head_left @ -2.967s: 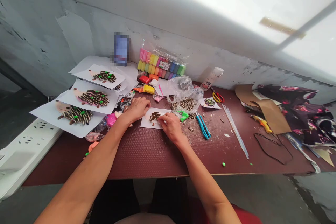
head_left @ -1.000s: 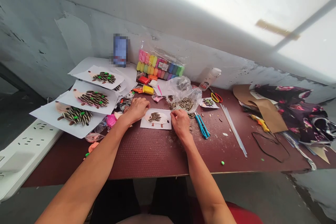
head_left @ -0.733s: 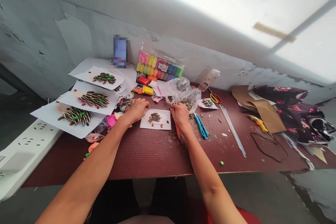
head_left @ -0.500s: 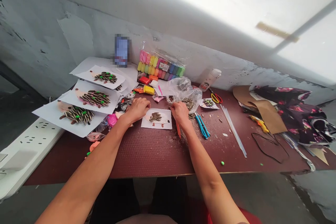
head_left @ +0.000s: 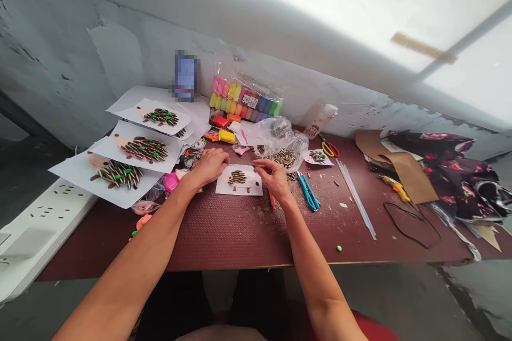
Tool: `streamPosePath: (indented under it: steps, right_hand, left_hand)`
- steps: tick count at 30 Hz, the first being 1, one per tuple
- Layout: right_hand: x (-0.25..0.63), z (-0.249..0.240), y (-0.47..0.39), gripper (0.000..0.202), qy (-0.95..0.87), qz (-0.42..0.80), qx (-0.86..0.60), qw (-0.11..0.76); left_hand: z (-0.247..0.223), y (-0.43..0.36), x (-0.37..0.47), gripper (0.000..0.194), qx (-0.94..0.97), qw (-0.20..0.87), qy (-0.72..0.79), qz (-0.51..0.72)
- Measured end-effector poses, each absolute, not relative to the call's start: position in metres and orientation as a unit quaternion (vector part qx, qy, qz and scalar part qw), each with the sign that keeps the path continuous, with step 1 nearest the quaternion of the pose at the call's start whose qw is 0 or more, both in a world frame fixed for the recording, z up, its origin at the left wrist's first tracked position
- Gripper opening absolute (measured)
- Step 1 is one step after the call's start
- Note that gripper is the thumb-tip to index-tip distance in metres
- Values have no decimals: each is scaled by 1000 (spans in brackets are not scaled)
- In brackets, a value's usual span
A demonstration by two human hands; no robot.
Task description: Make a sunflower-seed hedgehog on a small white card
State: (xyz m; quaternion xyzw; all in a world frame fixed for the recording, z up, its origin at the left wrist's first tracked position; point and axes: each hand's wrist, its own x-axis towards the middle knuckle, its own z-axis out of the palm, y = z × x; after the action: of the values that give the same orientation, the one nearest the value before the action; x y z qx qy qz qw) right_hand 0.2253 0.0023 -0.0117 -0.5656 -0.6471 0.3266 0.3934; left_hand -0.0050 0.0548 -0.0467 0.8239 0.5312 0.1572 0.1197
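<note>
A small white card (head_left: 221, 188) lies on the table, bearing a pale clay hedgehog (head_left: 251, 180) with striped sunflower seeds (head_left: 238, 177) over part of its back. My left hand (head_left: 213, 164) rests at the card's upper left corner, fingers curled together; whatever lies under the fingertips is hidden. Above the card's right edge, my right hand (head_left: 274, 177) is closed in a pinch, and anything between the fingertips is too small to name. Under that hand an orange tool (head_left: 272, 201) partly shows. Close by, loose sunflower seeds (head_left: 285, 157) fill an opened clear plastic bag (head_left: 272, 129).
Finished-looking hedgehog cards (head_left: 134, 194) are stacked at left beside a white power strip (head_left: 48, 213). Coloured clay packs (head_left: 246, 101) stand behind. Rightward are a blue cutter (head_left: 308, 192), scissors (head_left: 330, 149), a bottle (head_left: 320, 120), clear sticks (head_left: 357, 200) and a yellow glue gun (head_left: 396, 189).
My right hand has moved slightly left from the seeds to the card's right edge, its fingertips now pinched above it. My left hand stays in place.
</note>
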Motion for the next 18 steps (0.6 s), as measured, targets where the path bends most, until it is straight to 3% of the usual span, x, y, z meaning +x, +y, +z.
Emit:
streamPosePath:
  steps: [10, 18]
  right_hand:
    - [219, -14, -4, 30, -615, 432, -523, 402]
    - [217, -11, -15, 27, -603, 443, -510, 424]
  left_hand:
    - [-49, 55, -5, 20, 822, 123, 531, 165]
    - [-47, 54, -5, 19, 821, 125, 533, 159]
